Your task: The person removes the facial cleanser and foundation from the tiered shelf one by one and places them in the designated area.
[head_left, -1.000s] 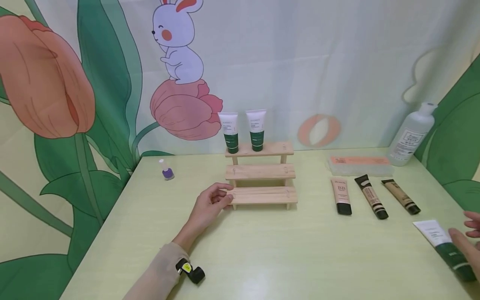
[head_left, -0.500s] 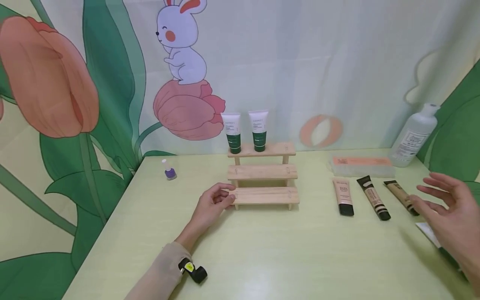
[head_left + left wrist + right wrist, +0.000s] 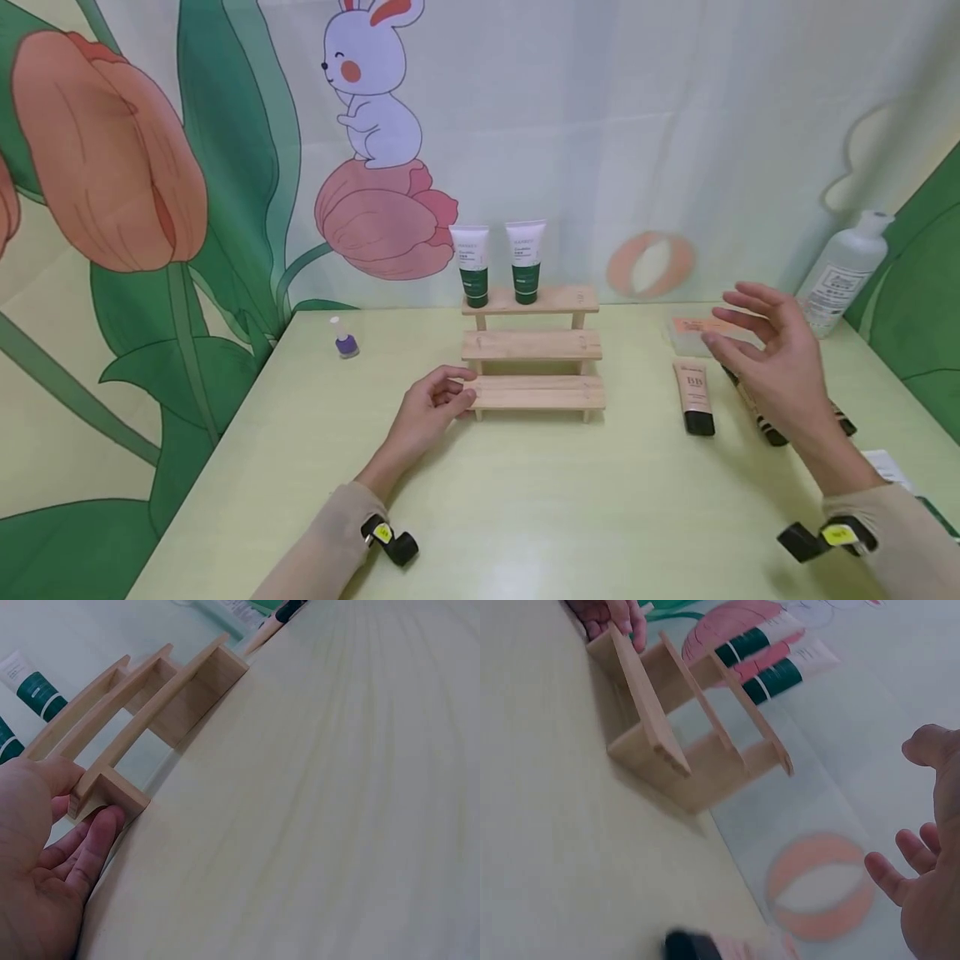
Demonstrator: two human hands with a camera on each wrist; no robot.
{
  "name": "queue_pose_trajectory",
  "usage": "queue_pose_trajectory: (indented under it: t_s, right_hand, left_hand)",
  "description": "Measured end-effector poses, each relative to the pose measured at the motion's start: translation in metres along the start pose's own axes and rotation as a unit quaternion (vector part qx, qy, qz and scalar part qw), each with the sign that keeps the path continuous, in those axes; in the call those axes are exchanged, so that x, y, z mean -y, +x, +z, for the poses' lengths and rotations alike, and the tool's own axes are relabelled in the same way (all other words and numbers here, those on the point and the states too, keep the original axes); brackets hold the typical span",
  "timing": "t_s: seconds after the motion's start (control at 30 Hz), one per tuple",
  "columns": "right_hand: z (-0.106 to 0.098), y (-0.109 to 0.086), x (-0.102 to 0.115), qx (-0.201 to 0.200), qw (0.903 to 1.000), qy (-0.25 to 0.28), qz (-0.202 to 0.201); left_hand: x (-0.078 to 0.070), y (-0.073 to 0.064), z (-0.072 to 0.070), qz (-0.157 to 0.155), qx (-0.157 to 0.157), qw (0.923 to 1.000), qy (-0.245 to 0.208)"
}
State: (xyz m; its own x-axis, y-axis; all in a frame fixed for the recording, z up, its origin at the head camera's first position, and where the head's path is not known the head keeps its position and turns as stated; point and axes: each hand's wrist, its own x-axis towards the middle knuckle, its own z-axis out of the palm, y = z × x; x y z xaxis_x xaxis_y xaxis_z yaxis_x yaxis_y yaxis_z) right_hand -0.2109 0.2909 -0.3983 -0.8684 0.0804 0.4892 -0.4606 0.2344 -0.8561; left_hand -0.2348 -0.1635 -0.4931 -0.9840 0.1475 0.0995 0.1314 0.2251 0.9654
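My left hand (image 3: 426,417) holds the left end of the lowest step of a three-step wooden display rack (image 3: 536,393); in the left wrist view its thumb lies on the board (image 3: 150,712) with fingers by the leg beneath. Two white-and-green squeeze tubes stand cap down on the top step, one at the left end (image 3: 472,267) and one near the middle (image 3: 527,262). My right hand (image 3: 783,367), fingers spread and holding nothing, hovers over the right side. Under it a pink BB cream tube (image 3: 693,396) lies nearest, and a black-striped tube (image 3: 750,408) is partly hidden.
A clear flat box (image 3: 690,335) with an orange label and a white bottle (image 3: 840,275) stand at the back right. Another white-and-green tube (image 3: 888,468) lies partly behind the right forearm. A purple nail polish bottle (image 3: 346,343) stands at the left.
My right hand has come in from the right edge, away from the lying white-and-green tube, and moved left and up over the other tubes. My left hand keeps its hold on the rack.
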Motion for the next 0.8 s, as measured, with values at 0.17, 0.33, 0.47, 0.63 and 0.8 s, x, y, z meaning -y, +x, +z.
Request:
queue_pose_trajectory:
  t_s: [0.17, 0.33, 0.47, 0.63, 0.8]
  right_hand:
    - [0.047, 0.025, 0.009, 0.03, 0.9991, 0.023, -0.021]
    - [0.088, 0.05, 0.015, 0.051, 0.9972, 0.047, -0.027]
    - [0.118, 0.067, 0.014, 0.063, 0.995, 0.074, -0.023]
    - [0.149, 0.083, 0.01, 0.075, 0.9933, 0.086, -0.018]
    - [0.173, 0.096, 0.007, 0.086, 0.9917, 0.094, -0.015]
  left_hand:
    - [0.002, -0.001, 0.0, 0.0, 0.002, 1.0, 0.001]
    - [0.001, -0.001, 0.0, 0.003, 0.005, 1.0, 0.004]
    - [0.002, -0.001, -0.001, 0.004, 0.006, 1.0, 0.006]
    - [0.003, 0.0, -0.002, 0.004, 0.003, 1.0, 0.005]
    - [0.002, 0.0, -0.002, 0.002, 0.004, 1.0, 0.007]
